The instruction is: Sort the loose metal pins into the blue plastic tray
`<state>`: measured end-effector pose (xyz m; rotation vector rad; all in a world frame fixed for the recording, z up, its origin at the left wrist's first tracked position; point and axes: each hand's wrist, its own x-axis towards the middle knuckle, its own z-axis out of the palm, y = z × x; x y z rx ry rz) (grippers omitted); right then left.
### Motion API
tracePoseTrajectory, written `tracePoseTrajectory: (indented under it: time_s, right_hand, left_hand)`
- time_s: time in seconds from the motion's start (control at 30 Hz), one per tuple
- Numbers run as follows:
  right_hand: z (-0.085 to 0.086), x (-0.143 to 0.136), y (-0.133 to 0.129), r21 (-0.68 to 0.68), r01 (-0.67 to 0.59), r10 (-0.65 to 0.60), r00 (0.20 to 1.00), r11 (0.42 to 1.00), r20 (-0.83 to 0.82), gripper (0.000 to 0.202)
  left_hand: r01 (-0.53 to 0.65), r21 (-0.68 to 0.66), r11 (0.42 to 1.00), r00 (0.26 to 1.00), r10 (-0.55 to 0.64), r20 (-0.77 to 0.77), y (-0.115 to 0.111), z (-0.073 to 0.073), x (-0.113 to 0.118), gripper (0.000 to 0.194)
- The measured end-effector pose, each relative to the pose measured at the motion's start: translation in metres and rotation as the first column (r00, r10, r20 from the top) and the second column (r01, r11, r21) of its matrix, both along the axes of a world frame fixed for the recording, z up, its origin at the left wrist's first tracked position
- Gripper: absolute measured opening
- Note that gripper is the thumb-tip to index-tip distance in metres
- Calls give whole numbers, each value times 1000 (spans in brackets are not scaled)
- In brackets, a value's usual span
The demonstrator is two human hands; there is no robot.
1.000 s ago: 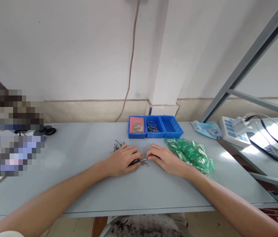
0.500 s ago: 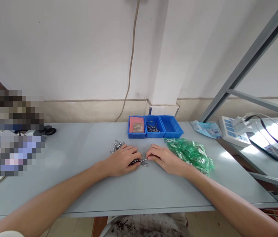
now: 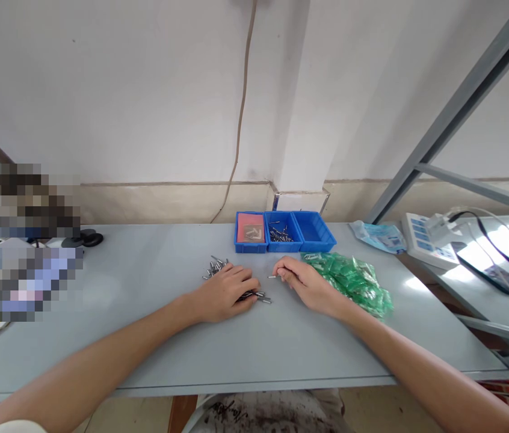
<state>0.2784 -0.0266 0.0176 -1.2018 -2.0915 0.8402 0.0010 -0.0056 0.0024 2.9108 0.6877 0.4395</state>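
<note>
My left hand (image 3: 227, 293) rests on the table with its fingers curled over a bunch of small metal pins (image 3: 261, 296), whose ends stick out past the fingertips. More loose metal pins (image 3: 216, 265) lie in a heap just behind that hand. Between thumb and forefinger, my right hand (image 3: 302, 282) pinches a single metal pin (image 3: 272, 276), its tip pointing left. Similar pins (image 3: 280, 234) fill part of the middle blue bin (image 3: 284, 248). Green plastic bags (image 3: 349, 276) of small parts lie right of my right hand.
The left blue bin (image 3: 251, 248) holds a pink sheet and a small clear bag; the right blue bin (image 3: 318, 246) joins the row. Behind the green bags lie a light-blue packet (image 3: 377, 237) and a power strip (image 3: 428, 240). A metal frame (image 3: 444, 114) rises at right.
My right hand has drawn back from the bunch, up and slightly right, with one pin in its pinch. My left hand has stayed in place.
</note>
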Motion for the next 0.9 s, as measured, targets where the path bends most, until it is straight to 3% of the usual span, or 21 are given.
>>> tracePoseTrajectory:
  time_s: [0.33,0.7,0.9]
  right_hand:
    - [-2,2,8,-146,149,-178,962,978,-208,31]
    - [2,4,7,-244,154,-210,952,958,-223,42]
    - [5,2,6,-266,132,-206,939,955,-274,39]
  left_hand:
    - [3,-8,1000,1000,-3,6,0,0,1,14]
    - [-5,-31,999,1000,5,4,0,1,0,12]
    - [-9,-67,998,999,12,42,-1,2,0,9]
